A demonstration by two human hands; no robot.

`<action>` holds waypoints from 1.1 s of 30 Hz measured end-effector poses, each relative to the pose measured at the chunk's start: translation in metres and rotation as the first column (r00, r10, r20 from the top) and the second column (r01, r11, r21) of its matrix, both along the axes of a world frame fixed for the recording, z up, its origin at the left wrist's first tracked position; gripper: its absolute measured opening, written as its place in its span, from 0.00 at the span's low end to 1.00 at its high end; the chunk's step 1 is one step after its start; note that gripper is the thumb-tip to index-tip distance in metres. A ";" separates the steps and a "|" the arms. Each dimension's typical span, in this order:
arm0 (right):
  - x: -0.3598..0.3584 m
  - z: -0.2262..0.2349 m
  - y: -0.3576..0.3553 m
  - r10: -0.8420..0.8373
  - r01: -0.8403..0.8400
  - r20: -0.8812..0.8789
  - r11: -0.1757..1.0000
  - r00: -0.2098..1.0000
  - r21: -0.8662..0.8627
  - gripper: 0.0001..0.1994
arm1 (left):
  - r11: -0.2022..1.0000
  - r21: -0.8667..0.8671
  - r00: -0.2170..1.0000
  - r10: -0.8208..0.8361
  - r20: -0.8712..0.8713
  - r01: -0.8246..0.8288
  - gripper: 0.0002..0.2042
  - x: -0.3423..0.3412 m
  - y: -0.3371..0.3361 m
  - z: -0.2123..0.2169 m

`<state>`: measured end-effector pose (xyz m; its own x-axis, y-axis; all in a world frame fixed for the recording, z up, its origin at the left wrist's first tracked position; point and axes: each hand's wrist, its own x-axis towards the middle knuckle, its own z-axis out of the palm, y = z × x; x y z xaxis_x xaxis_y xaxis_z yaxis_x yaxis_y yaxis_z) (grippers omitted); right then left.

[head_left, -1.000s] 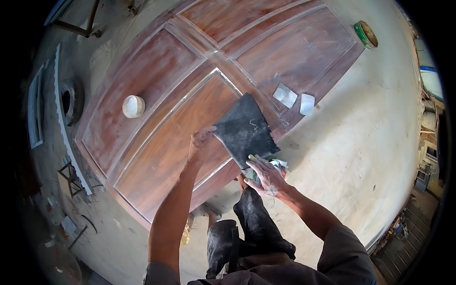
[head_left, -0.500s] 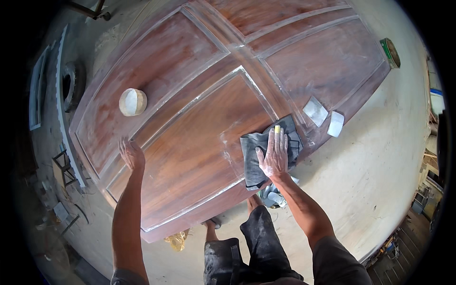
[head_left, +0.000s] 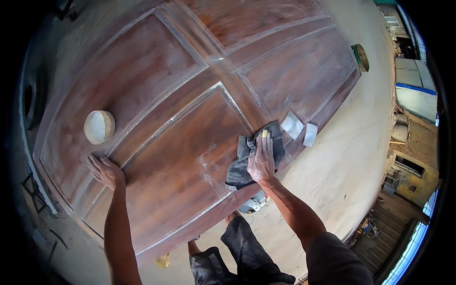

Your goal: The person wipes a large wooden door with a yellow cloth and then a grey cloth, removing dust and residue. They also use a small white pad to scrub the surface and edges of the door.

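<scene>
Dark cloth [head_left: 240, 171] has become more bunched than half a second ago, and its folds are now gathered under the right hand [head_left: 261, 164]. This hand lies flat with fingers extended, so its grip presses the cloth and is not closed around it. The cloth is at the right end of the nearest panel of the wooden door [head_left: 166, 190], close to the door's edge. Below this edge a container with rags [head_left: 255, 203] is partly hidden; if the hand pushes too far outward, the loose cloth could slip over the edge. Because the folds are thick, the pressure may be uneven, and pale dust caught in them could leave new smears.

The left hand [head_left: 108, 172] is spread on the door, its grip holding nothing. It is near the round tub [head_left: 99, 127] with white contents, so a careless move forward could push or tip it.

Just beside the cloth lies one pale sheet [head_left: 291, 125], with a second sheet [head_left: 310, 135] partly over the edge. A wide stroke could catch the first and knock the other down. The green tin [head_left: 363, 58], farther away, seems at little risk.
</scene>
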<state>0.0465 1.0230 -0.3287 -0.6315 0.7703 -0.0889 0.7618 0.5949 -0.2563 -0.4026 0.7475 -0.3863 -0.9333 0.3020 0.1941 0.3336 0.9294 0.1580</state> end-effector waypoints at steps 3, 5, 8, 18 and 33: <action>0.024 0.011 -0.024 -0.116 0.118 0.043 0.993 0.992 -0.031 0.35 | 1.000 -0.016 1.000 0.009 0.002 -0.009 0.29 -0.006 0.000 -0.007; -0.034 -0.006 0.017 -0.013 0.018 -0.055 0.994 0.998 0.106 0.35 | 1.000 -0.024 0.999 0.016 0.043 -0.015 0.29 0.003 0.013 0.000; -0.183 -0.007 0.102 0.030 -0.009 -0.103 0.981 0.994 0.195 0.31 | 1.000 -0.007 0.998 -0.011 0.062 0.012 0.29 0.007 0.024 0.003; -0.221 -0.018 0.145 0.112 -0.097 -0.077 0.979 0.991 0.179 0.31 | 0.999 -0.022 0.999 -0.030 0.041 0.030 0.30 0.002 0.015 -0.010; -0.123 -0.008 0.070 0.006 -0.002 -0.088 0.999 0.996 0.041 0.32 | 0.999 -0.044 1.000 -0.018 0.016 0.019 0.29 0.006 0.008 0.001</action>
